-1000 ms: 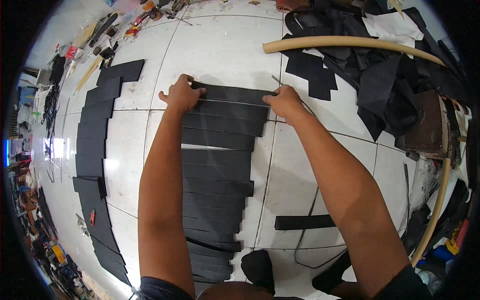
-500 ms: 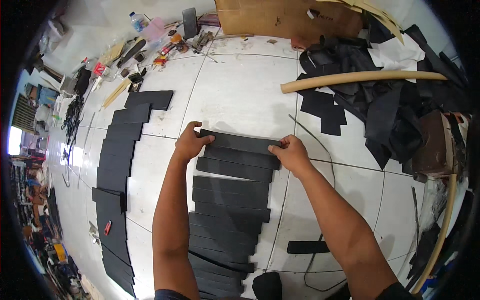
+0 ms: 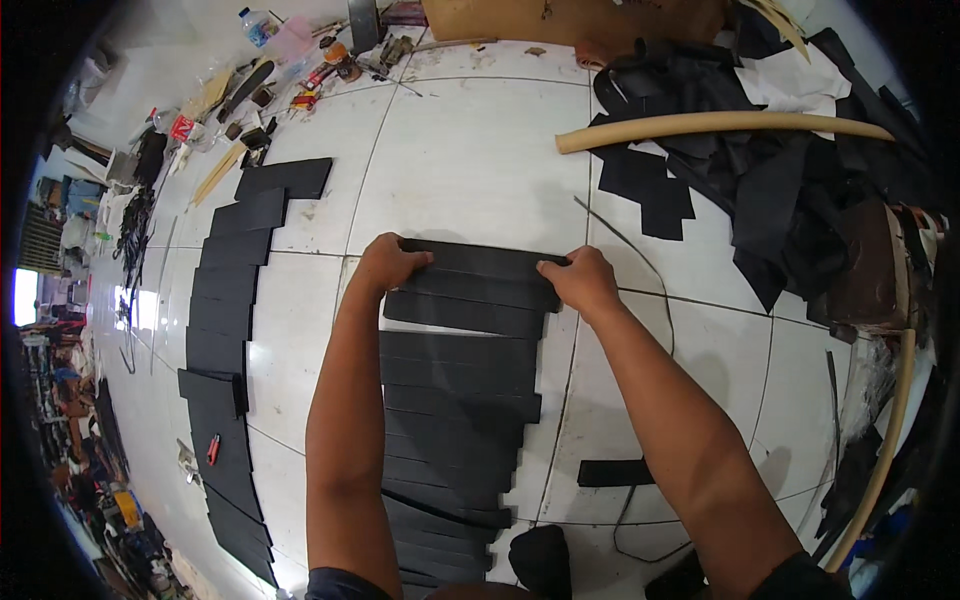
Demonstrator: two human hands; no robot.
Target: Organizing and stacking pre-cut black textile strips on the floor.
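Tiled floor, pale, carries everything. Along its left edge: mixed clutter, partly blurred, with a bundle of black cords on the inner side. Next, a column of black pieces, overlapping in steps and running from the near edge toward the far left corner; a small red tool lies on it. Beyond the column's far end, light wooden sticks; a clear bottle stands near the floor's far left corner. Left hand: closed in a pinch, thumb on top at the left end of the top strip, other fingers at its edge. This black strip lies crosswise at the far end of the middle row, whose strips run down toward the near edge; a narrow pale gap shows below the upper strips. Right hand: also pinched closed, thumb and forefinger on the strip's right end. Right of the row, a short black strip lies apart, partly behind the right forearm. Toward the far right corner, a heap of black scraps with a tan tube across it; nearer the right edge, a brown box.
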